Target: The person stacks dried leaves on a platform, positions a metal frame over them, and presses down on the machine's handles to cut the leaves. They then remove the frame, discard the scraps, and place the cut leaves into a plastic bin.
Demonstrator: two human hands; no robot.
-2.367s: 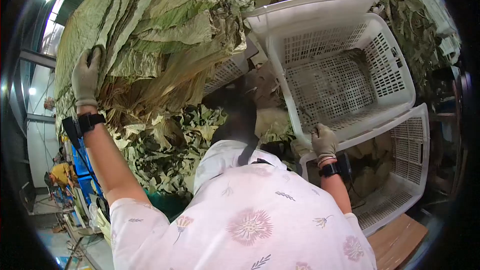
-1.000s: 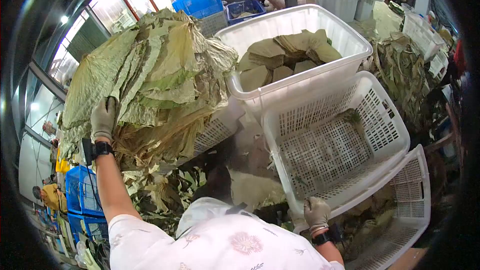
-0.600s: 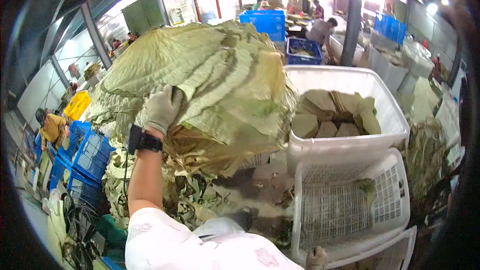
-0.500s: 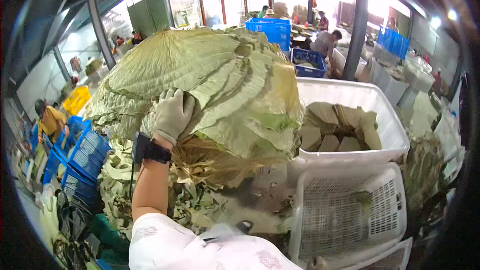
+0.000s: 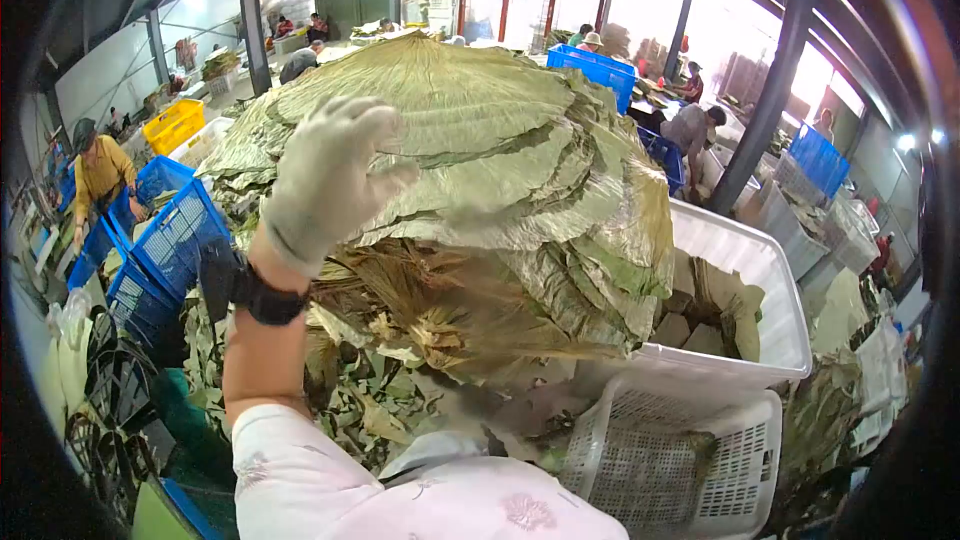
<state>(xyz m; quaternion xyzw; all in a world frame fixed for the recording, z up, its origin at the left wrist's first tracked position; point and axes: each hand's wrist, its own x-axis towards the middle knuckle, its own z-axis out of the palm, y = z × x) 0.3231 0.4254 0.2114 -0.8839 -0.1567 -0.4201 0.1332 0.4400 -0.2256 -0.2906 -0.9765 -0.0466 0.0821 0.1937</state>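
Observation:
In a pale glove, my left hand (image 5: pixel 335 175) is raised in front of a tall stack of large dried leaves (image 5: pixel 500 130). Its fingers are stretched out with the thumb apart, and nothing shows in the grasp. A black strap with a device (image 5: pixel 265 290) wraps that wrist. The leaves look like dried lotus leaves, layered flat, with crumpled brown folds on the near side. Below them lie torn green leaf scraps (image 5: pixel 385 395). My right hand is out of view.
Right of the stack stands a white bin (image 5: pixel 740 355) holding cut leaf pieces (image 5: pixel 740 315). A white mesh basket (image 5: pixel 655 460) sits before it. Blue crates (image 5: pixel 180 230) and a person in yellow (image 5: pixel 105 170) are at left. Dark posts (image 5: pixel 775 80) and more people stand farther back.
My left hand has lifted off the leaf stack, and its fingers have spread. The view has shifted, so the stack and white containers sit differently in the picture.

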